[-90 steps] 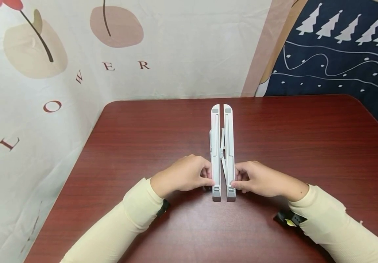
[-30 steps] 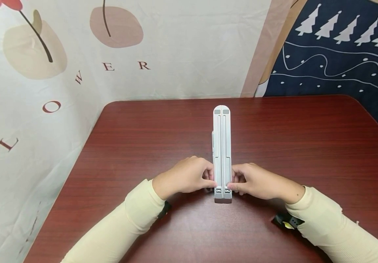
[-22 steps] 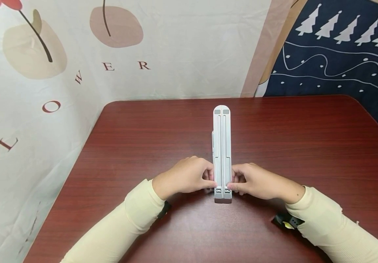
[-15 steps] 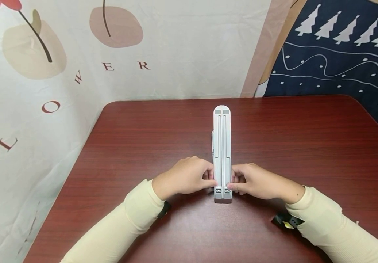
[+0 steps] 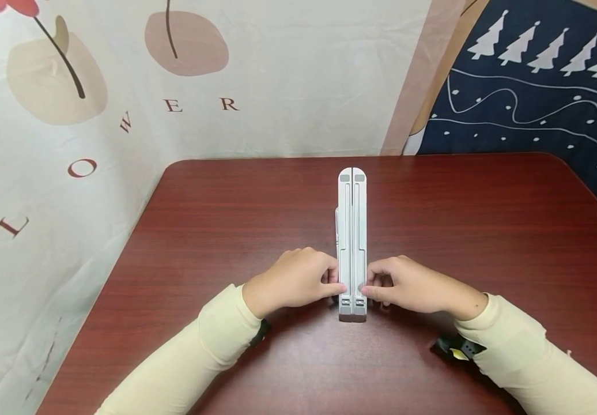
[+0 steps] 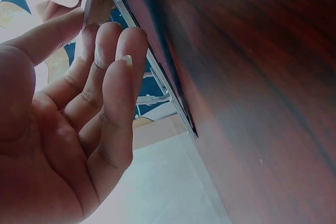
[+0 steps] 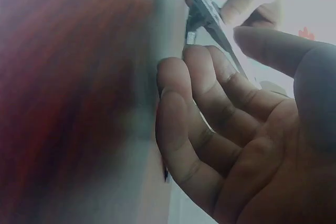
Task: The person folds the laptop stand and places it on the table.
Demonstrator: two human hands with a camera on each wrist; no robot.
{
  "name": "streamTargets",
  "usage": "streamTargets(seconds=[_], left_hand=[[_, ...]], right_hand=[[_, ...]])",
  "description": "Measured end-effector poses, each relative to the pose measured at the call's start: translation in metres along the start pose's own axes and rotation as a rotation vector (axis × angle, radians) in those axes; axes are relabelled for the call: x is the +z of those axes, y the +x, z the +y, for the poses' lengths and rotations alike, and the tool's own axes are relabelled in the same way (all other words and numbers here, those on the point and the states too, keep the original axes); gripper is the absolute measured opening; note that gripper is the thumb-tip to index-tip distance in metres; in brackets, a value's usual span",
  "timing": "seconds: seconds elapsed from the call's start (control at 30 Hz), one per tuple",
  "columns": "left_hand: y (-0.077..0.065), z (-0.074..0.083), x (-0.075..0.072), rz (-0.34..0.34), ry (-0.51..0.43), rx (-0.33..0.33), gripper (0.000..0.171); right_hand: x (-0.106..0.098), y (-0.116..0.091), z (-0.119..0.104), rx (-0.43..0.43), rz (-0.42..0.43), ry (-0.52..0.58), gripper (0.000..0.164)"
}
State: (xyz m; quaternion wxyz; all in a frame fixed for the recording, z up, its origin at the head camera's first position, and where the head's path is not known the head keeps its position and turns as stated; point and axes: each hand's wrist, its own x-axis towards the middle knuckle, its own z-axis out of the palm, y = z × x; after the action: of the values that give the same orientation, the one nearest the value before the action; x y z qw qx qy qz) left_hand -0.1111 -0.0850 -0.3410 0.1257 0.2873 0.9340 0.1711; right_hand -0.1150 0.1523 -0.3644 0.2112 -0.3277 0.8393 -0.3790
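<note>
A silver folding laptop stand [image 5: 352, 230] stands on the table, its two long bars side by side. A thin dark gap runs between them at the far end. My left hand [image 5: 298, 278] pinches the near part of the left bar, thumb on top and fingers curled at its side. From the other side my right hand [image 5: 412, 283] holds the right bar in the same way, thumb on its upper edge. In the left wrist view the stand's hinged struts [image 6: 153, 99] show beyond my fingers. The stand's underside is mostly hidden.
The dark red wooden table [image 5: 215, 213] extends around the stand. Behind it hangs a pale printed cloth [image 5: 298, 75] with letters, and a navy cloth [image 5: 526, 104] with white trees at the right. A black wrist strap [image 5: 459, 347] shows under the right sleeve.
Three seconds ago the two bars stood apart; they came together. Since half a second ago a thin gap has appeared at the far end, and my right hand has shifted slightly right.
</note>
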Motion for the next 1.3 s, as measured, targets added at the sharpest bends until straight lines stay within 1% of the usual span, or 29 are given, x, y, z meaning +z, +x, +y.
streamTargets(seconds=[0.1, 0.2, 0.37, 0.6, 0.8, 0.97, 1.13, 1.23, 1.3], left_hand=[[0.0002, 0.0001, 0.0005, 0.006, 0.000, -0.002, 0.034], [0.0000, 0.0008, 0.0006, 0.019, 0.008, -0.009, 0.035], [-0.0012, 0.0031, 0.0005, 0.046, 0.027, -0.027, 0.038], [-0.0004, 0.0061, 0.0016, 0.076, 0.010, -0.070, 0.049], [-0.0002, 0.0080, 0.0017, 0.087, 0.019, -0.105, 0.057], [0.0006, 0.0081, 0.0021, 0.096, 0.019, -0.119, 0.058], [0.0018, 0.0078, 0.0027, 0.092, -0.002, -0.130, 0.058], [0.0026, 0.0080, 0.0034, 0.086, -0.013, -0.140, 0.057], [0.0029, 0.0082, 0.0037, 0.085, -0.014, -0.147, 0.055]], right_hand=[[-0.0029, -0.0006, -0.0006, 0.015, 0.010, 0.019, 0.014], [-0.0043, -0.0006, -0.0011, 0.011, 0.017, 0.027, 0.012], [-0.0045, -0.0007, -0.0020, 0.007, 0.024, 0.010, 0.012], [-0.0033, 0.0006, -0.0024, 0.008, 0.037, 0.008, 0.012], [-0.0014, 0.0019, -0.0031, 0.001, 0.044, 0.020, 0.013], [-0.0003, 0.0022, -0.0042, 0.005, 0.049, 0.034, 0.013], [0.0007, 0.0015, -0.0029, 0.013, 0.044, 0.050, 0.012], [-0.0021, 0.0005, -0.0024, 0.017, 0.044, 0.040, 0.012], [-0.0063, -0.0003, -0.0031, 0.025, 0.061, 0.031, 0.012]])
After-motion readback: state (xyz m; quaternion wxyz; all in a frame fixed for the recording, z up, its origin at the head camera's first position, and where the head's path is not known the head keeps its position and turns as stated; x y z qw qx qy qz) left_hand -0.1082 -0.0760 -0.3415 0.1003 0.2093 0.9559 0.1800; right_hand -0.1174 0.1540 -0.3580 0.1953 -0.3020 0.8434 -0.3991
